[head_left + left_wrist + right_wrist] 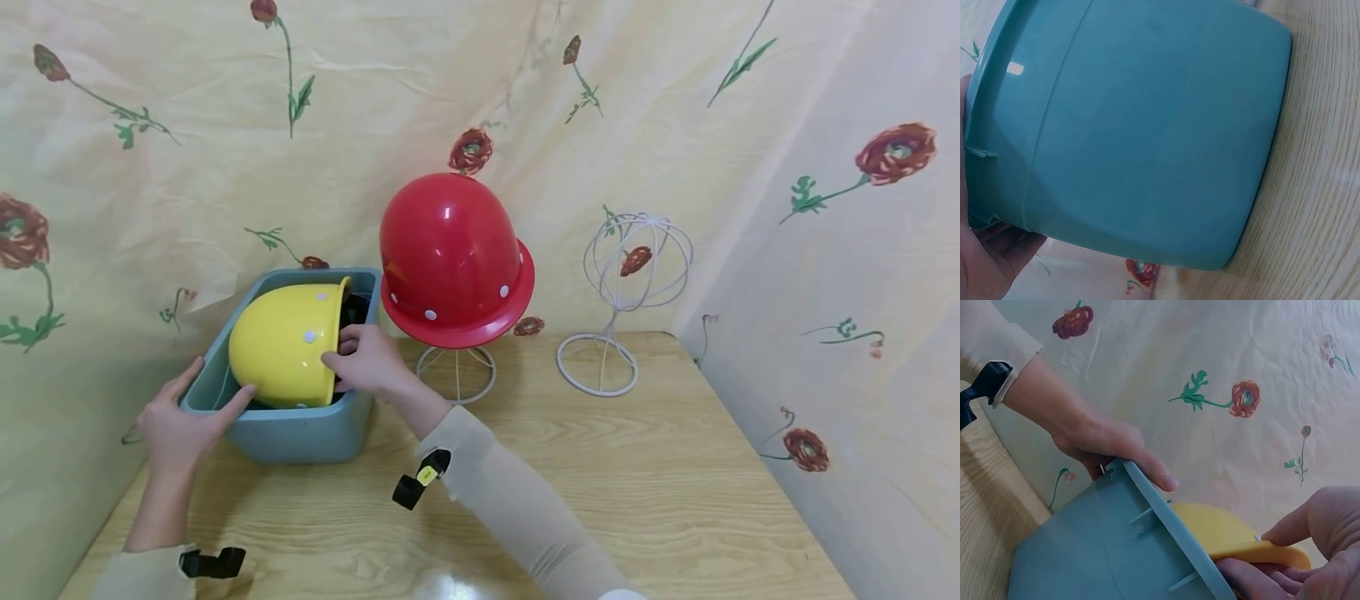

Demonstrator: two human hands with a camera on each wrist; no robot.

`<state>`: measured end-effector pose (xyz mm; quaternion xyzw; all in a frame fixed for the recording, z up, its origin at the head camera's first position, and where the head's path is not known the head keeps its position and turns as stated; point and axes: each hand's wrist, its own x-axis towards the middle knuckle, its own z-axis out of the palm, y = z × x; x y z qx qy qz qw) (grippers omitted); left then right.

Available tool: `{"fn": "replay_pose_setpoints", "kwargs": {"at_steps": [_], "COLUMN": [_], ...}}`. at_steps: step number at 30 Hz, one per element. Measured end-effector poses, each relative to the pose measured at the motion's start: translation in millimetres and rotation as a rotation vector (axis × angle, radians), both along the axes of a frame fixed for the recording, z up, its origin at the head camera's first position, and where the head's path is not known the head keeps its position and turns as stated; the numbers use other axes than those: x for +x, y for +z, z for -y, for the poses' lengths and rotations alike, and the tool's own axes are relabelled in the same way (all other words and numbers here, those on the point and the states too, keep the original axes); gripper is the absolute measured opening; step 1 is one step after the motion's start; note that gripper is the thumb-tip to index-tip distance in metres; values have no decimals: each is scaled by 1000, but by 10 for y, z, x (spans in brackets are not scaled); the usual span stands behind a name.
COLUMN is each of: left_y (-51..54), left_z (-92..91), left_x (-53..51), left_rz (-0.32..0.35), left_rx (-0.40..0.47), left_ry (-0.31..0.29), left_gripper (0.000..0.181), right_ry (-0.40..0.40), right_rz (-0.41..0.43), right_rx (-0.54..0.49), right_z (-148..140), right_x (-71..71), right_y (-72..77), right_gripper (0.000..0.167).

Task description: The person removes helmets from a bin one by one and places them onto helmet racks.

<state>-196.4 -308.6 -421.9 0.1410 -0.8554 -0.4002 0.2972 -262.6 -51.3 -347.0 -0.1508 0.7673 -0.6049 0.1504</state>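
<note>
A yellow hard hat [281,346] lies on its side in a blue-green plastic bin [300,437], its opening turned to the right. My right hand [369,358] pinches the hat's brim, thumb outside and fingers inside; the right wrist view shows the same hold on the yellow brim [1266,553]. At the bin's near left corner, my left hand [178,425] grips the rim, with the thumb over the edge close to the hat. The left wrist view is mostly filled by the bin's side wall [1147,137]. Dark straps show partly inside the hat.
Right of the bin, a red hard hat [450,258] sits on a white wire stand [457,396]. Farther right stands a bare white wire stand [600,390] with a globe-shaped top. All rest on a wood-grain table [637,500] before flowered cloth [360,125].
</note>
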Motion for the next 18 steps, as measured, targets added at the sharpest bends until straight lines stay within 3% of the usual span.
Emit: {"fn": "replay_pose_setpoints", "kwargs": {"at_steps": [8,18], "left_y": [5,9], "left_z": [24,27], "left_x": [-6,4], "left_rz": [2,8], "left_rx": [4,-2], "left_ry": [-5,-6], "left_gripper": [86,86], "right_ry": [-36,-60], "right_rz": [-57,-65], "right_rx": [-14,-31], "right_z": [38,57], "right_x": [33,61], "right_y": [-3,33], "right_gripper": [33,35]}}
